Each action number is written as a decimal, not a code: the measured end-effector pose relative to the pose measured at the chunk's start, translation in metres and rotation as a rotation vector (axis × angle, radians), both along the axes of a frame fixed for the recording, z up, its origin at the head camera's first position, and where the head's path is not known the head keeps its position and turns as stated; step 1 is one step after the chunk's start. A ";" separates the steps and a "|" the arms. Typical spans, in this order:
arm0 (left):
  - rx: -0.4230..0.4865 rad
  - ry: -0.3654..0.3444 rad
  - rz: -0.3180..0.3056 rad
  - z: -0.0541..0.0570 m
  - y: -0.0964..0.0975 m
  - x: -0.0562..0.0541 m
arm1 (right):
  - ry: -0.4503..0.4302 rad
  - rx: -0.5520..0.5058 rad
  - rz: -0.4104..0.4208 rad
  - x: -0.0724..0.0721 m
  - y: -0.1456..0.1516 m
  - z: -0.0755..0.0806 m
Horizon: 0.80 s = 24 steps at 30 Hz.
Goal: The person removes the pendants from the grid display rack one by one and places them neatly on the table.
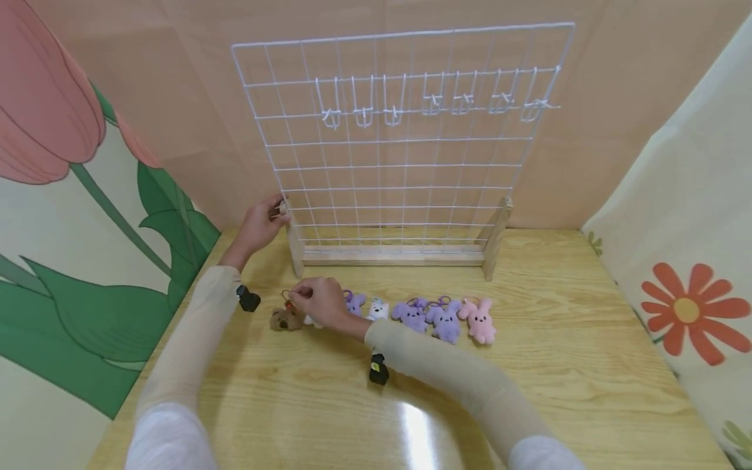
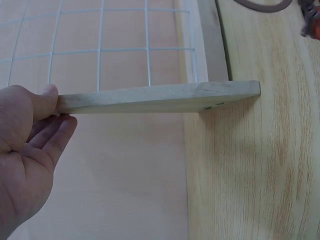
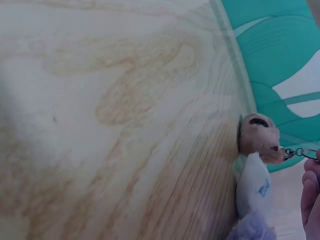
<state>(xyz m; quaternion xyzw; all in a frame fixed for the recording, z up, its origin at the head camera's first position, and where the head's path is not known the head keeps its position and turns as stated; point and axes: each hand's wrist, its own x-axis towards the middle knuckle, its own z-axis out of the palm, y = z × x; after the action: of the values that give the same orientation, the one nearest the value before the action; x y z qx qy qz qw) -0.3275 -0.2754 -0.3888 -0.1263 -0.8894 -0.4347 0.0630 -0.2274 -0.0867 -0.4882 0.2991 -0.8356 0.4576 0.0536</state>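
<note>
My left hand (image 1: pixel 261 225) grips the upper end of the wooden side post (image 2: pixel 160 99) of a white wire grid rack (image 1: pixel 405 140), thumb on one side and fingers on the other. Lower down, my right hand (image 1: pixel 324 301) pinches the ring of a brown plush keychain (image 1: pixel 284 319). That plush appears to rest on the table, its metal chain stretched toward my fingertips (image 3: pixel 311 187) in the right wrist view. Right beside it lies a white plush keychain (image 3: pixel 254 185), mostly covered by my hand in the head view.
Purple (image 1: pixel 445 321), white (image 1: pixel 378 309) and pink (image 1: pixel 482 321) plush keychains lie in a row before the rack on the wooden table (image 1: pixel 564 365). Several wire hooks (image 1: pixel 363 116) hang high on the grid. Printed cloth walls stand left and right.
</note>
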 end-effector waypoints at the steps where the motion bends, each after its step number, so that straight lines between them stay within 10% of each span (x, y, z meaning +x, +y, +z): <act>1: 0.001 0.000 0.001 0.000 0.000 0.000 | 0.002 0.009 -0.004 -0.002 0.000 0.000; 24: -0.004 0.002 -0.005 0.000 -0.001 -0.001 | -0.020 0.197 0.025 -0.021 0.001 -0.014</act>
<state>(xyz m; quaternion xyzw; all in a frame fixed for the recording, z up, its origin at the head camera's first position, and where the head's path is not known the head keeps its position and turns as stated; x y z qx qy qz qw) -0.3284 -0.2762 -0.3885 -0.1291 -0.8899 -0.4330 0.0625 -0.2488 -0.0858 -0.5017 0.3087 -0.8733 0.3767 0.0097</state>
